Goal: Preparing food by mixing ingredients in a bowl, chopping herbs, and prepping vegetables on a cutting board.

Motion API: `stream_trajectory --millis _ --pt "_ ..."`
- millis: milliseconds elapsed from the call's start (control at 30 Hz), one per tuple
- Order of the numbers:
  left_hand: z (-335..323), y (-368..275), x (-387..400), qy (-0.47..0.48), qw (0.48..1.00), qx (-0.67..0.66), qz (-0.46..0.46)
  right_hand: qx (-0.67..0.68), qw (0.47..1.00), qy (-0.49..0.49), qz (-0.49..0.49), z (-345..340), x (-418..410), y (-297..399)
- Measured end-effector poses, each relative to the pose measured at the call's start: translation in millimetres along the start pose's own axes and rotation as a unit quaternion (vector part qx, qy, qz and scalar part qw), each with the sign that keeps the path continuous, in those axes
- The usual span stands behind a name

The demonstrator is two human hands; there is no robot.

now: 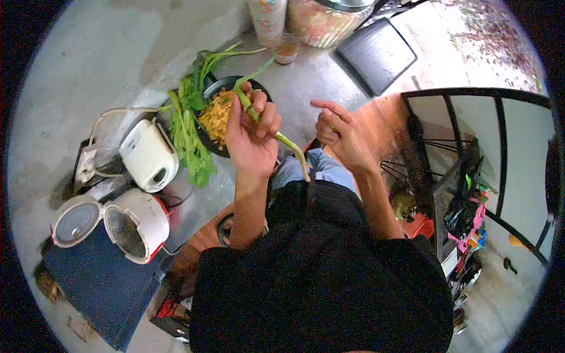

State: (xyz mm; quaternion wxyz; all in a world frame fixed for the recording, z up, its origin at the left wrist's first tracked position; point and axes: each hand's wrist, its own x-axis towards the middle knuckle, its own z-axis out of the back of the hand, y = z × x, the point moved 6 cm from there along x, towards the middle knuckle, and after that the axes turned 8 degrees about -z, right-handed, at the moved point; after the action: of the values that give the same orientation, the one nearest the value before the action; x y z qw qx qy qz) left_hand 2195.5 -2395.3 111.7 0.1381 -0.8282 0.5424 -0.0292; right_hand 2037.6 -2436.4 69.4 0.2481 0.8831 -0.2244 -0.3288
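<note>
My left hand grips a long green onion stalk, whose leafy end points up and away while its pale end bends down over my lap. Off to the right, my right hand has its index finger stretched out and the other fingers curled, with a small green piece showing among them. Behind my left hand is a dark round pan or bowl of chopped yellowish food, partly hidden by that hand. A bunch of leafy greens lies along its left side.
A white electric appliance and an open rice cooker stand to the left. Farther off are a printed cup, a small glass, a large lidded jar and a black rectangular tray. A black-framed rack stands right.
</note>
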Motion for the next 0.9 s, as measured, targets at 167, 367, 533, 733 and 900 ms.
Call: stream_trajectory --millis 167,367,533,733,900 --pt "13.0 -19.5 1.7 -0.019 0.998 -0.056 -0.029 -0.385 0.92 -0.004 -0.068 -32.0 -9.3 -6.1" --pt "28.6 -15.2 0.4 -0.059 0.995 -0.035 -0.076 -0.439 0.892 0.014 -0.104 -35.4 -14.0 -16.0" --pt "7.5 17.0 -12.0 0.081 0.893 0.431 -0.1 -0.479 0.877 -0.034 0.011 -3.8 -23.9 3.0" --pt "-18.4 60.3 -29.1 0.153 0.872 0.463 0.043 -0.487 0.86 -0.123 0.095 -4.0 -55.7 45.2" --pt "-29.9 49.4 -31.9 0.169 0.7 0.67 0.181 -0.541 0.812 -0.208 0.063 7.9 -78.3 59.6"
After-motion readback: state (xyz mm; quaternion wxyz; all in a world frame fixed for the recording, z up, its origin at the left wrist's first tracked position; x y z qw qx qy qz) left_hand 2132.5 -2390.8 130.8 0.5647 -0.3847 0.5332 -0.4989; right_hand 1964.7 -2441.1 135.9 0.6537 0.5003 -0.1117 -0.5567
